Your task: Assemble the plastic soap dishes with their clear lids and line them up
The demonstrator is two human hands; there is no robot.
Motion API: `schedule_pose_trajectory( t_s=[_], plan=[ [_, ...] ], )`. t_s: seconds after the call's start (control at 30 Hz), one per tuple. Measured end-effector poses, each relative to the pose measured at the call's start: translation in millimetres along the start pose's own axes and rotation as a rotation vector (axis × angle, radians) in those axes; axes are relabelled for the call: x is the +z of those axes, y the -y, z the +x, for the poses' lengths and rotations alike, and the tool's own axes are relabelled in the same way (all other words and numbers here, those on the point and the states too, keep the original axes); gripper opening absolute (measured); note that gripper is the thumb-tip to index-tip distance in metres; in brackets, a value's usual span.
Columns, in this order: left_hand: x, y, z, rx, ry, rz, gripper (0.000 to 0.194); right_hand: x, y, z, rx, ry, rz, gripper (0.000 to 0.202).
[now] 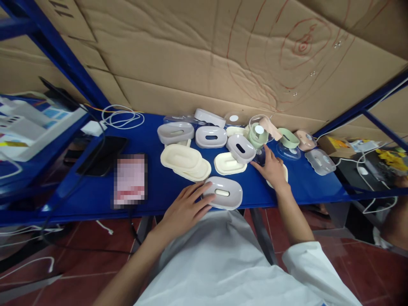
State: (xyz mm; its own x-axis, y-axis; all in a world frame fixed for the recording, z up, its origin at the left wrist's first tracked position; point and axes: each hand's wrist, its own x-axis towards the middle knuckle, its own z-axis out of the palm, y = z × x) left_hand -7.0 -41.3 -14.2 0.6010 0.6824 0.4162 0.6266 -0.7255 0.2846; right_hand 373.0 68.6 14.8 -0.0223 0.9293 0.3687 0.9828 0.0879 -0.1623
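Observation:
My left hand (pixel 193 205) rests with spread fingers on the left rim of a grey oval dish (pixel 232 194) at the table's front edge. My right hand (pixel 270 166) reaches over the table, fingers apart, beside a small clear piece (pixel 259 157) and partly over a cream piece (pixel 285 173). Between the hands lies a cream oval tray (pixel 225 165), with a grey slotted dish (pixel 242 146) leaning on its back edge. More grey dishes (pixel 211 137) stand behind. Stacked cream trays (pixel 181 156) are at the left. A green cup (pixel 259 135) under a clear cover stands behind my right hand.
Green (pixel 288 138) and peach (pixel 305 140) pieces and a clear wavy tray (pixel 320 162) lie right. A blurred pink item (pixel 130 179), black case (pixel 106 155) and coiled white cable (pixel 119 118) lie left. Cardboard (pixel 178 55) backs the table. Another person's arm shows far right.

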Motion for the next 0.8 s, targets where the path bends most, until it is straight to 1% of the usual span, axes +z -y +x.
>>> schedule_pose_trajectory(
  t_s=[0.07,0.1,0.17,0.27,0.3,0.37,0.4,0.47,0.53,0.57,0.67,0.8],
  plan=[
    [0.3,0,0,0.001,-0.004,0.004,0.032,-2,-1,8,0.004,0.042,0.096,0.083],
    [0.3,0,0,-0.001,-0.006,0.004,0.032,-7,1,7,0.006,0.029,0.152,0.078],
    [0.1,0,0,-0.002,-0.007,0.0,0.032,-25,9,-2,0.006,-0.048,0.242,0.066],
    [-0.6,-1,0,-0.012,0.011,-0.011,0.033,-57,28,-32,-0.025,-0.165,0.287,0.048],
    [-0.8,-1,0,-0.019,0.02,-0.019,0.034,-65,36,-45,-0.047,-0.175,0.3,0.044],
    [-0.8,-1,0,-0.047,0.017,-0.038,0.04,-72,53,-71,-0.133,-0.133,0.353,0.042],
    [-0.6,-2,-1,-0.067,0.006,-0.051,0.045,-71,61,-83,-0.202,-0.088,0.389,0.044],
    [0.0,-2,-2,-0.114,-0.024,-0.082,0.058,-62,76,-103,-0.375,0.013,0.461,0.052],
    [0.7,-1,-3,-0.146,-0.043,-0.118,0.07,-46,86,-113,-0.532,0.094,0.488,0.058],
    [0.9,-1,-4,-0.153,-0.047,-0.132,0.074,-38,90,-115,-0.586,0.122,0.481,0.059],
    [1.5,-1,-4,-0.158,-0.053,-0.151,0.077,-23,96,-111,-0.668,0.163,0.427,0.059],
    [2.5,-1,-3,-0.165,-0.058,-0.149,0.074,-22,94,-98,-0.711,0.194,0.417,0.061]
  ],
)
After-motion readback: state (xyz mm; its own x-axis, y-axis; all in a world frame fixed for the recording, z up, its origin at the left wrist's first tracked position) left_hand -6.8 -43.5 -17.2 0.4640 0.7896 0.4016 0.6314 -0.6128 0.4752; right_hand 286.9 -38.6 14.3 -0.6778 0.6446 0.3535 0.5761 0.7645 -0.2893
